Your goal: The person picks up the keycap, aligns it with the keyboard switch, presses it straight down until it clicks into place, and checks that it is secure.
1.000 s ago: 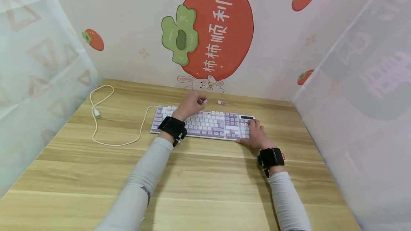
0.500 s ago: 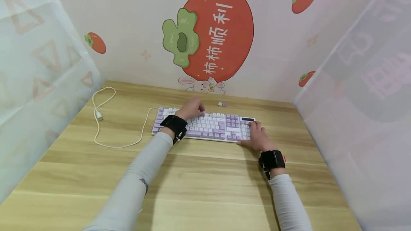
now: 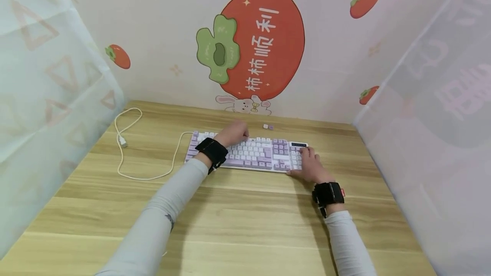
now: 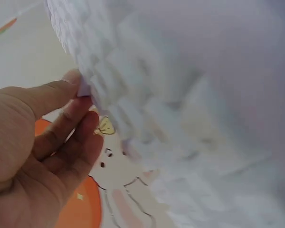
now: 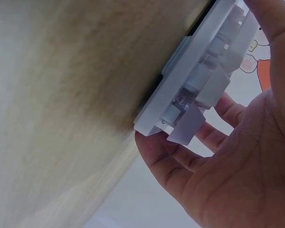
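Observation:
A white and purple keyboard (image 3: 251, 151) lies on the wooden table. My left hand (image 3: 234, 133) is over its back row. In the left wrist view, the thumb and forefinger pinch a small purple keycap (image 4: 84, 89) right at the edge of the keys, while the other fingers curl loosely below. My right hand (image 3: 312, 166) grips the keyboard's right end, thumb at the front edge and fingers over the number pad side. The right wrist view shows the fingers (image 5: 164, 166) wrapped about the white case (image 5: 173, 90), close under a purple key (image 5: 187, 126).
Behind the keyboard lie two loose keycaps, one white (image 3: 265, 126) and one purple (image 3: 271, 127). A white cable (image 3: 147, 178) with a USB plug (image 3: 122, 141) loops over the table's left side. A printed back wall (image 3: 326, 54) and pale side sheets enclose the table.
My left hand has come down from behind the keyboard onto its back row with the keycap. The right hand keeps its grip on the keyboard. The head view has shifted slightly.

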`<control>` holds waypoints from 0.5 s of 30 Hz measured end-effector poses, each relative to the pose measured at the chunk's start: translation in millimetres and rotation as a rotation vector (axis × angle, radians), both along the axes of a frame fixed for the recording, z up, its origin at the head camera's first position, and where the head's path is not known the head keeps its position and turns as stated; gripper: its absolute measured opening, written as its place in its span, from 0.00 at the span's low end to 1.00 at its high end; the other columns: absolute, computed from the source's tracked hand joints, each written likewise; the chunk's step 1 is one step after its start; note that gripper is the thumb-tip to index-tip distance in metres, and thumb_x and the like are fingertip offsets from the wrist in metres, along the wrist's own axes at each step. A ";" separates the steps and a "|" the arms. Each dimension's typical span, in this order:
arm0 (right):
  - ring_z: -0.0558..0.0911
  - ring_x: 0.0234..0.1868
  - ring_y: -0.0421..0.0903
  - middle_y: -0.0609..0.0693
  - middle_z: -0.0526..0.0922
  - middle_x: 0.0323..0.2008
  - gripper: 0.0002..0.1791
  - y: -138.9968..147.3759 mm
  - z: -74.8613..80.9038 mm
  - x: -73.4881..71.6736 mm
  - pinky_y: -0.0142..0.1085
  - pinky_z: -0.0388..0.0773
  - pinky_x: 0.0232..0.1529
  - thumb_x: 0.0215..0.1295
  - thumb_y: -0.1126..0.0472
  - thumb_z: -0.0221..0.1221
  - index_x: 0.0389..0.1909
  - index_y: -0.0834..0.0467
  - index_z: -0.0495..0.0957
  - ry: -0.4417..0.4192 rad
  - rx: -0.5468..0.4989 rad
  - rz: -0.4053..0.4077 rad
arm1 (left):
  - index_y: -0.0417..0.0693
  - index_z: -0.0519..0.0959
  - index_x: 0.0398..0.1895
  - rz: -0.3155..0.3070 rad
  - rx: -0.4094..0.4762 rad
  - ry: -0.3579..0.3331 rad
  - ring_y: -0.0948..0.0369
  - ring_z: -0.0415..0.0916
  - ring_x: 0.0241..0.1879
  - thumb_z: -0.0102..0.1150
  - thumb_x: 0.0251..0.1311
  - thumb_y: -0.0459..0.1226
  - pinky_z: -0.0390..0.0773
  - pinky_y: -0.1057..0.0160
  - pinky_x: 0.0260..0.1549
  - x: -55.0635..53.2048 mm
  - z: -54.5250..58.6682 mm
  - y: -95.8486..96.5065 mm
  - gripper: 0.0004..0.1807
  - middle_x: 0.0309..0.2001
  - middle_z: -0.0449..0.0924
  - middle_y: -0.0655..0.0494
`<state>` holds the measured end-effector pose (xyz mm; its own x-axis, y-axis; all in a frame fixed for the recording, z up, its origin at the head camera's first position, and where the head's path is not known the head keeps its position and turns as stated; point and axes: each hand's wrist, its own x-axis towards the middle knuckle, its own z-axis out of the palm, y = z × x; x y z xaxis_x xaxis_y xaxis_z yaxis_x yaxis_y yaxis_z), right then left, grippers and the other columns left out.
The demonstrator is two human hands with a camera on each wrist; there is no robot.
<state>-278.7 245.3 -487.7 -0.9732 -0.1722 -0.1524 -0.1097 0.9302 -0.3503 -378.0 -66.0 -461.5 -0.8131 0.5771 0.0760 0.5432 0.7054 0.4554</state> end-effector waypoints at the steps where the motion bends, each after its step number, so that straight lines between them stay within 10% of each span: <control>1: 0.61 0.67 0.70 0.72 0.46 0.75 0.57 0.5 -0.5 0.4 0.62 0.68 0.65 0.58 0.40 0.72 0.74 0.66 0.51 0.001 0.003 0.000 | 0.48 0.63 0.13 0.006 -0.010 0.001 0.60 0.51 0.20 0.59 0.66 0.27 0.56 0.64 0.25 1.2 0.7 2.1 0.25 0.20 0.49 0.58; 8: 0.61 0.68 0.71 0.71 0.47 0.75 0.58 -0.6 -0.5 3.8 0.63 0.69 0.65 0.57 0.39 0.71 0.75 0.65 0.50 -0.013 -0.007 0.001 | 0.42 0.78 0.30 0.086 -0.113 -0.017 0.55 0.69 0.35 0.61 0.64 0.26 0.71 0.61 0.36 9.5 6.5 8.2 0.06 0.31 0.71 0.53; 15: 0.61 0.68 0.70 0.71 0.47 0.75 0.57 -1.7 1.3 4.1 0.62 0.69 0.65 0.58 0.40 0.72 0.75 0.65 0.51 0.004 -0.013 -0.005 | 0.42 0.75 0.24 0.121 -0.139 -0.003 0.57 0.64 0.28 0.57 0.67 0.26 0.66 0.63 0.29 11.0 7.8 11.6 0.12 0.26 0.65 0.53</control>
<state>-274.6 243.6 -486.4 -0.9746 -0.1693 -0.1466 -0.1064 0.9260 -0.3622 -367.0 -54.3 -453.6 -0.8775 0.4796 -0.0004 0.4490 0.8218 0.3509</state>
